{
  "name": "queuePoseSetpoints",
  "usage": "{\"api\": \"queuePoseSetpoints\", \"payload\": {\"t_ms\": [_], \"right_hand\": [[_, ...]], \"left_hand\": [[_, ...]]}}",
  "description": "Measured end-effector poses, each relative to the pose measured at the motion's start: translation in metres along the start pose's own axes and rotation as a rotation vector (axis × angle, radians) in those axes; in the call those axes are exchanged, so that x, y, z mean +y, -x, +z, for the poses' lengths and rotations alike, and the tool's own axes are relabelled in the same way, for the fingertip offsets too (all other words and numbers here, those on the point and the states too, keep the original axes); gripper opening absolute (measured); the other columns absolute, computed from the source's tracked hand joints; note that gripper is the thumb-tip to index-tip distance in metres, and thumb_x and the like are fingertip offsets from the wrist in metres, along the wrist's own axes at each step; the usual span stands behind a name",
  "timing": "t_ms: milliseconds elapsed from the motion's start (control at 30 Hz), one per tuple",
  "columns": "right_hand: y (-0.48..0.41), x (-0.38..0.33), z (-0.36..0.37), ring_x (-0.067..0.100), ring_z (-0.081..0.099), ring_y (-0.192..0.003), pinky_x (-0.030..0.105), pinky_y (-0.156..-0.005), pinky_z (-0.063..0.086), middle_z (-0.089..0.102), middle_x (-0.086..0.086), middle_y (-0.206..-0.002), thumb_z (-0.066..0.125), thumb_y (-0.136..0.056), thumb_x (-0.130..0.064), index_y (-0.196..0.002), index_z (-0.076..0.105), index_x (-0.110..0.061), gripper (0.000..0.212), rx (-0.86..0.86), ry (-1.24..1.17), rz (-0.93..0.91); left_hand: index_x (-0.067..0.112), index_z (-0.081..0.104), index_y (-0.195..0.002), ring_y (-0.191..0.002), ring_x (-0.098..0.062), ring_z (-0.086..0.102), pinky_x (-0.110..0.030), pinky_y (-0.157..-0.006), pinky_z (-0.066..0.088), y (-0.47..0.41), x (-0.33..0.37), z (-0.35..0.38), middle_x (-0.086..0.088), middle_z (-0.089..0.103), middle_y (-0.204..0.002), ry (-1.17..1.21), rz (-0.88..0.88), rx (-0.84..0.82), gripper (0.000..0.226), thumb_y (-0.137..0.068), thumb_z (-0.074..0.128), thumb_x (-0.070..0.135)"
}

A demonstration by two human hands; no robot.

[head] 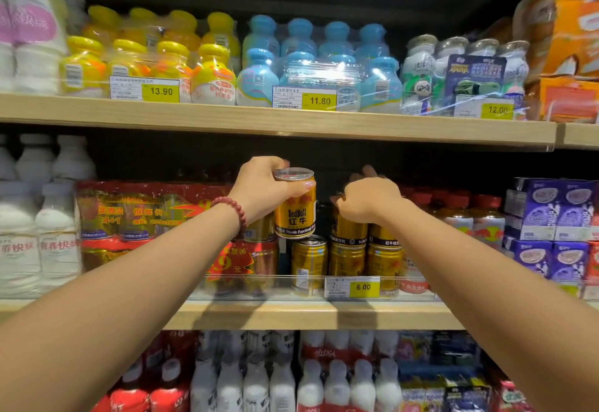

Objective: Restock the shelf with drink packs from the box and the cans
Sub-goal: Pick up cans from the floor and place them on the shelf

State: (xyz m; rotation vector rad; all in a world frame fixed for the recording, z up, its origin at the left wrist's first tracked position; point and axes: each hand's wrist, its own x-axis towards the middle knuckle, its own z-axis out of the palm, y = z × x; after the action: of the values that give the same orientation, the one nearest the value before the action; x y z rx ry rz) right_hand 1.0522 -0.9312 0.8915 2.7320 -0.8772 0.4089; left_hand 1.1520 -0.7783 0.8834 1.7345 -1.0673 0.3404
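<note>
Gold can [295, 213] held in the left grip [269, 188], over the middle shelf [324, 314], about midway along its front edge. The fingers wrap the can's upper body from the left, and the thumb tip lies across its right shoulder. The can's long axis is close to vertical, lid up, with a slight lean. Its base hangs just above the lid of a lower-tier can [308, 262] that stands behind the clear front rail [275, 285].

The right grip [369, 200] lies on top of a stacked can [348, 228] just right of the held one. Its fingers reach toward the back of the shelf. Whether it clasps that can or only steadies it cannot be told.

The relation that matters is vertical. The vacant upper-tier place appears to lie directly below the held can. It sits between the stacked can on the right and the red multipack [146, 217] toward the shelf's left end. The left grip is the nearer one and already carries the load. The coming move is judged to be a short straight descent with the axis brought fully upright, so that base meets lid squarely. Any remaining tilt could leave the can rocking on the rim beneath. A yellow price tag [351, 286] marks this bay on the front edge.
</note>
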Motion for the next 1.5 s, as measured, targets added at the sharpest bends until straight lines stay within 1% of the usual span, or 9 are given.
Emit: {"api": "queuePoseSetpoints", "payload": {"t_ms": [133,233,400,567,700,933,1133,1300,1500], "right_hand": [[0.011,0.003,0.003,0.028,0.042,-0.128,0.043,-0.103,0.036,0.061,0.01,-0.122,0.042,-0.093,-0.047,-0.117,0.061,-0.015,0.045,0.216,-0.015,-0.046],[0.019,0.007,0.006,0.026,0.056,-0.104,0.04,-0.088,0.045,0.066,0.008,-0.105,0.043,-0.093,-0.048,-0.106,0.061,-0.016,0.039,0.275,-0.009,-0.094],[0.028,0.017,0.019,0.027,0.053,-0.111,0.038,-0.089,0.044,0.061,0.009,-0.117,0.049,-0.092,-0.04,-0.121,0.052,-0.014,0.039,0.34,-0.001,-0.172],[0.03,0.023,0.031,0.028,0.047,-0.118,0.038,-0.093,0.041,0.055,0.01,-0.128,0.051,-0.092,-0.037,-0.135,0.04,-0.012,0.05,0.378,-0.008,-0.22],[0.029,0.02,0.034,0.029,0.046,-0.119,0.038,-0.093,0.041,0.054,0.011,-0.13,0.049,-0.093,-0.038,-0.137,0.038,-0.01,0.053,0.408,-0.008,-0.214],[0.025,0.022,0.043,0.028,0.043,-0.123,0.038,-0.096,0.041,0.051,0.011,-0.134,0.049,-0.092,-0.04,-0.141,0.033,-0.01,0.06,0.416,-0.043,-0.213],[0.024,0.016,0.042,0.029,0.046,-0.118,0.039,-0.091,0.044,0.054,0.012,-0.127,0.05,-0.089,-0.044,-0.13,0.045,-0.01,0.053,0.47,-0.104,-0.165],[0.038,-0.002,0.031,0.029,0.047,-0.115,0.039,-0.087,0.046,0.055,0.013,-0.122,0.052,-0.09,-0.038,-0.126,0.049,-0.011,0.046,0.604,-0.154,-0.137],[0.075,-0.057,0.026,0.031,0.049,-0.108,0.04,-0.081,0.046,0.057,0.014,-0.115,0.057,-0.085,-0.026,-0.117,0.053,-0.009,0.036,0.633,-0.162,-0.209]], "left_hand": [[0.009,0.049,-0.13,-0.093,-0.01,0.055,-0.011,-0.056,0.04,-0.004,0.005,0.015,-0.007,0.062,-0.118,-0.009,-0.032,-0.014,0.071,-0.071,0.074,0.039],[0.008,0.052,-0.125,-0.081,-0.005,0.054,-0.013,-0.053,0.041,-0.007,0.008,0.028,-0.002,0.061,-0.105,-0.025,-0.059,-0.045,0.064,-0.072,0.073,0.037],[0.003,0.062,-0.107,-0.062,0.004,0.042,-0.013,-0.05,0.034,-0.009,0.005,0.051,0.012,0.049,-0.071,-0.146,-0.069,-0.027,0.049,-0.073,0.073,0.037],[0.003,0.056,-0.119,-0.085,-0.009,0.048,-0.016,-0.059,0.038,-0.009,0.002,0.059,-0.01,0.062,-0.111,-0.195,-0.085,-0.024,0.058,-0.076,0.07,0.04],[0.002,0.055,-0.118,-0.088,-0.014,0.051,-0.023,-0.069,0.042,-0.012,0.001,0.062,-0.012,0.061,-0.115,-0.214,-0.106,-0.034,0.056,-0.079,0.067,0.039],[0.005,0.055,-0.115,-0.084,-0.012,0.051,-0.022,-0.065,0.042,-0.014,-0.003,0.066,-0.011,0.062,-0.111,-0.251,-0.112,-0.081,0.049,-0.082,0.063,0.04],[0.012,0.046,-0.129,-0.12,-0.024,0.048,-0.024,-0.085,0.039,-0.002,0.003,0.053,-0.011,0.051,-0.13,-0.277,-0.013,0.005,0.058,-0.081,0.063,0.041],[0.015,0.057,-0.113,-0.104,-0.012,0.055,-0.02,-0.08,0.041,0.019,0.007,0.02,-0.004,0.06,-0.115,-0.214,0.119,0.145,0.038,-0.081,0.065,0.034],[0.015,0.065,-0.094,-0.082,-0.007,0.06,-0.02,-0.075,0.048,0.062,-0.024,-0.039,0.004,0.065,-0.087,-0.135,0.023,0.187,0.017,-0.081,0.065,0.026]]}}
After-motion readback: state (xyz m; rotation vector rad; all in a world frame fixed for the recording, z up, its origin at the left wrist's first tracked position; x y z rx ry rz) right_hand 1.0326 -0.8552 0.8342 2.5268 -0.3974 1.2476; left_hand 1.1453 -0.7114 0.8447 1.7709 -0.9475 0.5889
